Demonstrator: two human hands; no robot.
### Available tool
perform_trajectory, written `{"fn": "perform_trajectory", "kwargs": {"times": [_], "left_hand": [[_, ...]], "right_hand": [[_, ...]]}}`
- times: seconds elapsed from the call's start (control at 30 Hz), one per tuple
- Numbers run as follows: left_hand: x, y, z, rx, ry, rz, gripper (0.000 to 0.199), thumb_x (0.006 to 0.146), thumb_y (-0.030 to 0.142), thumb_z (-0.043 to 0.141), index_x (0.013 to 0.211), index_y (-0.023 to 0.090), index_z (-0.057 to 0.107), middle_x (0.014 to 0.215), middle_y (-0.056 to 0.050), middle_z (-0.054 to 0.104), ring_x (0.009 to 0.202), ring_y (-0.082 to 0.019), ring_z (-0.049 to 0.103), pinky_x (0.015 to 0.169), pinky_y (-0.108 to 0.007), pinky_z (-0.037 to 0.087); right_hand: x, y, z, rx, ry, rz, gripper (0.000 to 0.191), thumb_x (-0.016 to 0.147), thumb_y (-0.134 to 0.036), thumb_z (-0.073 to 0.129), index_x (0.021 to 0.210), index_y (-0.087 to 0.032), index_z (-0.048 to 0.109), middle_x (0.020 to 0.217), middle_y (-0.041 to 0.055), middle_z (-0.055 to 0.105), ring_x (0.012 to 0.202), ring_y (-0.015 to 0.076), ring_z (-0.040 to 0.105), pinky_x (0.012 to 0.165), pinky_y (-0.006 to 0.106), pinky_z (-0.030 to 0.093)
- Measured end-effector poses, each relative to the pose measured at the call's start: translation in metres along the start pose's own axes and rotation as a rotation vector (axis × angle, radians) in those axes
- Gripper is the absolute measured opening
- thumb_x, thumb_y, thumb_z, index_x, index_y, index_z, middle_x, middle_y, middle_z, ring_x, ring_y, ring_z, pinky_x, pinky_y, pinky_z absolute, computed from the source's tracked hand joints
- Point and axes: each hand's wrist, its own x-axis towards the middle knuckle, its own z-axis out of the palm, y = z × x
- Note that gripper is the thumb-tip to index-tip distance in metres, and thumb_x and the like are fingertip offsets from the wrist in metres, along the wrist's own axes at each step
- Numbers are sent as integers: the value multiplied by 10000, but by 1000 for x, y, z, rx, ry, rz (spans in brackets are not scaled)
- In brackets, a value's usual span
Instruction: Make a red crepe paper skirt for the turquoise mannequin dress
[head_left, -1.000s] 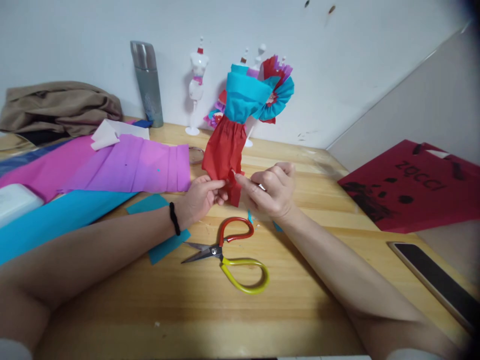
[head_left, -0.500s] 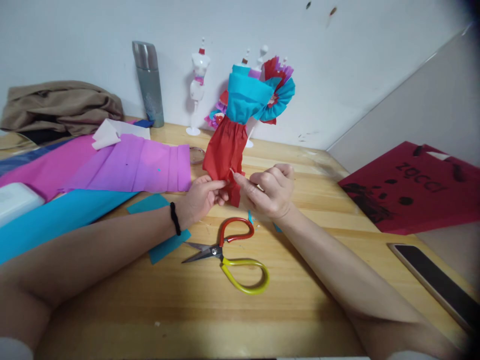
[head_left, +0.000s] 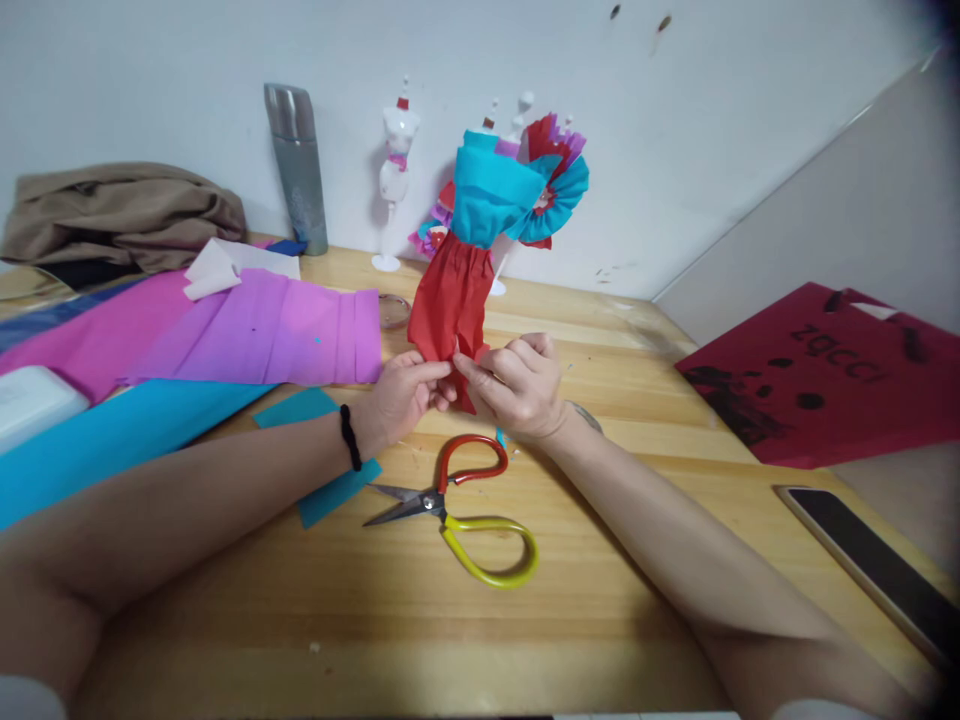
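One paper dress [head_left: 450, 300], red skirt below and blue top above, stands on the desk [head_left: 375, 640] in front of the person, its long axis upright with a slight lean, blue end up and hem towards the person. The left hand [head_left: 405, 395] has thumb and fingers pinched together on the lower skirt; the right hand [head_left: 521, 385] is curled, fingertips touching the skirt, though I can't tell if they grip it. Most of the dress rises beyond the fingers, a red flap dropping between. Nearby: one pair of scissors [head_left: 427, 502], one flask [head_left: 301, 180], one phone [head_left: 862, 565].
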Motion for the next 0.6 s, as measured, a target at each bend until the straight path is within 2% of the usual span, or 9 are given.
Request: {"fn": "perform_trajectory", "kwargs": {"times": [0.17, 0.3, 0.47, 0.6], "left_hand": [[0, -1, -1, -4, 7, 2, 168, 649, 145, 775, 670, 141, 608, 610, -3, 625, 525, -103, 576, 486, -230, 368], [-1, -1, 0, 9, 4, 13, 152, 655, 151, 775, 676, 143, 624, 605, -7, 622, 530, -103, 570, 489, -234, 366], [-1, -1, 1, 39, 17, 12, 149, 698, 130, 766, 672, 154, 621, 598, 2, 616, 529, -89, 560, 495, -223, 365], [-2, 0, 2, 46, 30, 16, 133, 714, 104, 743, 669, 151, 626, 597, 0, 620, 533, -85, 554, 495, -214, 363]], "right_hand": [[-5, 0, 1, 41, -55, 36, 153, 929, -123, 625, 983, -209, 739, 690, -6, 556, 685, 144, 452, 698, 360, 288], [-9, 0, 2, 45, -72, 48, 138, 915, -112, 636, 961, -202, 730, 678, 0, 554, 669, 147, 454, 680, 361, 279], [-13, 0, 3, 61, -179, 96, 162, 926, -151, 616, 1009, -241, 723, 698, 3, 579, 678, 150, 489, 676, 366, 267], [-12, -1, 5, 49, -118, 68, 159, 916, -154, 621, 1023, -220, 718, 689, 3, 569, 672, 157, 466, 675, 359, 275]]}}
